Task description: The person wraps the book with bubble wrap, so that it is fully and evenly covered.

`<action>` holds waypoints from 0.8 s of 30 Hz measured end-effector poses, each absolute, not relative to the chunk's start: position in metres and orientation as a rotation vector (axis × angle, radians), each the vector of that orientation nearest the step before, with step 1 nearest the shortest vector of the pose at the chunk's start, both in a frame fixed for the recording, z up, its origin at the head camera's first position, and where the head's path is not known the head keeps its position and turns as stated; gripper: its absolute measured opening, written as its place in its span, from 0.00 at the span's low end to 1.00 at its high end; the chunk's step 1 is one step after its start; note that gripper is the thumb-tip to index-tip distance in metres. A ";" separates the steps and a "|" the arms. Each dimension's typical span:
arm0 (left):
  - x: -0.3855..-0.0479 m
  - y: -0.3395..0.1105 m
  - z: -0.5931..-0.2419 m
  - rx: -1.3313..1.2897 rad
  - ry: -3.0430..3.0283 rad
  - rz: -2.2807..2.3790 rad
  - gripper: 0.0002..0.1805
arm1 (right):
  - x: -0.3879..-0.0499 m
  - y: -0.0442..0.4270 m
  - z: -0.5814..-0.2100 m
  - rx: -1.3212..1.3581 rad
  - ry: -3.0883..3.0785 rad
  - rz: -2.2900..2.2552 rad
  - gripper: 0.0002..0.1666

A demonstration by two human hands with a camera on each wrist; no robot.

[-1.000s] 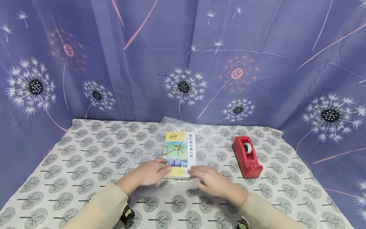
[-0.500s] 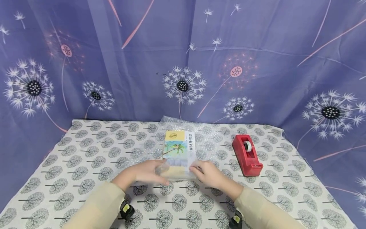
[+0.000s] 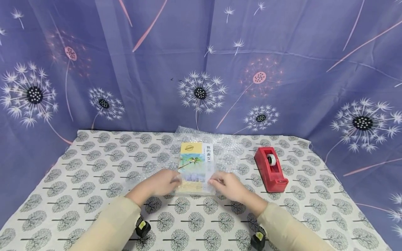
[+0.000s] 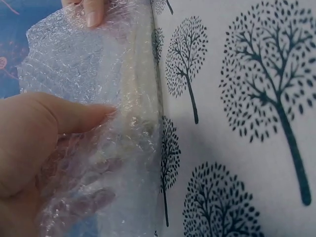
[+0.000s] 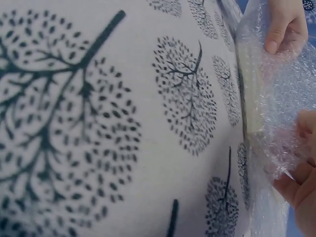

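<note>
A paperback book [image 3: 191, 162] with a yellow, white and palm-tree cover lies on a sheet of clear bubble wrap [image 3: 227, 151]. The near part of the wrap is folded up over the book's lower half, which looks hazy through it. At the lower left corner my left hand [image 3: 161, 183] pinches the folded wrap; in the left wrist view its thumb is on top and its fingers show dimly through the plastic. My right hand [image 3: 230, 186] pinches the wrap's edge at the lower right corner. The book's page edge [image 5: 253, 98] shows through the wrap in the right wrist view.
A red tape dispenser [image 3: 271, 170] with a roll of tape stands to the right of the book. The table is covered by a white cloth [image 3: 103, 177] with a tree print. Behind it hangs a purple dandelion curtain [image 3: 150, 76].
Both hands have gone from the book's lower corners to the near wrap and folded it over the lower cover. The left fingers, spread half a second ago, have closed on the wrap.
</note>
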State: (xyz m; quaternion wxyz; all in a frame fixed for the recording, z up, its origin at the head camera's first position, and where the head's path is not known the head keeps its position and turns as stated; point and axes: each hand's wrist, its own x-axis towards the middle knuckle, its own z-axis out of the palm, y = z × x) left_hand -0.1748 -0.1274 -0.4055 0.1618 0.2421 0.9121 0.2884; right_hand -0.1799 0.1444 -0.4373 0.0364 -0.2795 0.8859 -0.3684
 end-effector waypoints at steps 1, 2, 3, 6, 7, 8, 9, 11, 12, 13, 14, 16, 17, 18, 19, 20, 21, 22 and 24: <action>-0.176 -0.127 -0.406 0.699 2.626 0.805 0.09 | -0.181 0.145 -0.437 -0.856 2.721 -1.139 0.09; -0.176 -0.127 -0.406 0.707 2.648 0.786 0.09 | -0.182 0.145 -0.436 -0.850 2.724 -1.141 0.10; -0.177 -0.127 -0.407 0.711 2.666 0.775 0.10 | -0.183 0.145 -0.436 -0.843 2.733 -1.136 0.11; -0.180 -0.125 -0.409 0.732 2.724 0.718 0.11 | -0.186 0.145 -0.435 -0.852 2.764 -1.078 0.17; -0.180 -0.125 -0.410 0.727 2.734 0.712 0.10 | -0.187 0.145 -0.435 -0.857 2.780 -1.044 0.19; -0.181 -0.125 -0.411 0.721 2.743 0.712 0.08 | -0.189 0.145 -0.435 -0.864 2.796 -1.008 0.19; -0.182 -0.124 -0.412 0.710 2.754 0.714 0.07 | -0.190 0.144 -0.435 -0.872 2.813 -0.979 0.20; -0.183 -0.124 -0.413 0.688 2.768 0.721 0.04 | -0.191 0.144 -0.435 -0.865 2.812 -0.955 0.21; -0.184 -0.123 -0.413 0.673 2.773 0.724 0.03 | -0.193 0.144 -0.435 -0.864 2.818 -0.935 0.19; -0.184 -0.123 -0.414 0.661 2.790 0.720 0.06 | -0.194 0.143 -0.435 -0.861 2.824 -0.917 0.16; -0.184 -0.123 -0.415 0.651 2.801 0.719 0.11 | -0.195 0.143 -0.435 -0.854 2.822 -0.907 0.13; -0.185 -0.122 -0.415 0.636 2.803 0.709 0.23 | -0.196 0.142 -0.436 -0.840 2.829 -0.889 0.08; -0.186 -0.122 -0.416 0.634 2.807 0.699 0.31 | -0.197 0.142 -0.436 -0.838 2.837 -0.879 0.06; -0.186 -0.121 -0.415 0.637 2.815 0.683 0.37 | -0.198 0.142 -0.436 -0.838 2.851 -0.860 0.06; -0.185 -0.120 -0.415 0.642 2.824 0.670 0.43 | -0.198 0.142 -0.436 -0.836 2.858 -0.855 0.06; -0.185 -0.120 -0.415 0.644 2.828 0.659 0.46 | -0.199 0.142 -0.436 -0.836 2.865 -0.846 0.06; -0.185 -0.119 -0.415 0.652 2.846 0.631 0.49 | -0.200 0.141 -0.436 -0.840 2.877 -0.830 0.07; -0.184 -0.119 -0.414 0.664 2.874 0.596 0.51 | -0.200 0.141 -0.437 -0.843 2.888 -0.812 0.08; -0.184 -0.117 -0.414 0.697 2.926 0.513 0.52 | -0.202 0.141 -0.438 -0.843 2.914 -0.767 0.10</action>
